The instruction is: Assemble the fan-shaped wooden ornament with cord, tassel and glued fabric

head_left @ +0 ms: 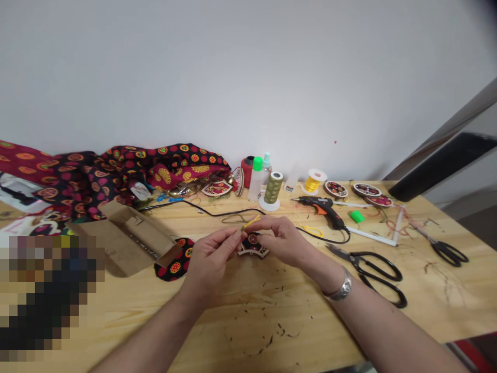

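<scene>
My left hand [214, 254] and my right hand [282, 239] meet above the middle of the wooden table. A short yellow cord [253, 221] runs between their fingertips. The thumb and forefinger of my left hand pinch it, with a bit of olive thread at the same spot. My right forefinger and thumb close on its other end. Just below the fingers is a fabric-covered ornament [253, 244] with a pale cut-out wooden edge; the hands partly cover it. Whether it hangs from the cord, I cannot tell. A silver bracelet [341, 287] circles my right wrist.
Left stand an open cardboard box [132, 238] and patterned cloth [128, 176]. Behind are an olive thread spool [274, 187], green-capped bottle [255, 180] and yellow cord spool [313, 182]. Right lie a glue gun [324, 207], large scissors [368, 267] and smaller scissors [446, 251].
</scene>
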The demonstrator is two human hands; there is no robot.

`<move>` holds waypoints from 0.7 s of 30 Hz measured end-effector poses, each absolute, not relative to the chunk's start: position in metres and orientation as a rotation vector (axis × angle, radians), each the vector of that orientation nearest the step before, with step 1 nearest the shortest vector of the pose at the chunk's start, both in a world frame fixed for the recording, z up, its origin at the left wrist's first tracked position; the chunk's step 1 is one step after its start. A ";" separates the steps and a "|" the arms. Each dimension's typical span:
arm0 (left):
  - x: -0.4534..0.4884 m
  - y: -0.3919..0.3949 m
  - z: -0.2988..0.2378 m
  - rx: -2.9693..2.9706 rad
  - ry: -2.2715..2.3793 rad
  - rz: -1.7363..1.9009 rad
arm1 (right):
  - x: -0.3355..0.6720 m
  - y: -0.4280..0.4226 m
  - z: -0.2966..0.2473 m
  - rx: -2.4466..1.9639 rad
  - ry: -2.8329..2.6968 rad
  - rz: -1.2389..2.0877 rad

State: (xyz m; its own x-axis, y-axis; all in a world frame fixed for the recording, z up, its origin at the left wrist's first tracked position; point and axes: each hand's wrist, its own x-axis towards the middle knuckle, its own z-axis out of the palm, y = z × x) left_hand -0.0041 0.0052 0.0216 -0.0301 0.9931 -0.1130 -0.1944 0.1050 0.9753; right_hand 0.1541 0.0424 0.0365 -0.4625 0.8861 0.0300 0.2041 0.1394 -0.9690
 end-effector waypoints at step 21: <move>-0.006 0.005 0.020 1.065 1.131 1.155 | 0.163 0.047 0.042 -1.089 -1.726 1.337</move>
State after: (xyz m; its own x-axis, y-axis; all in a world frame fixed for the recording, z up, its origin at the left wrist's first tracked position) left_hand -0.0065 0.0047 0.0197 0.0534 0.9935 -0.1004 -0.1211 0.1062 0.9869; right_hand 0.1631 0.0472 0.0416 -0.4126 0.9106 0.0251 0.2030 0.1188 -0.9719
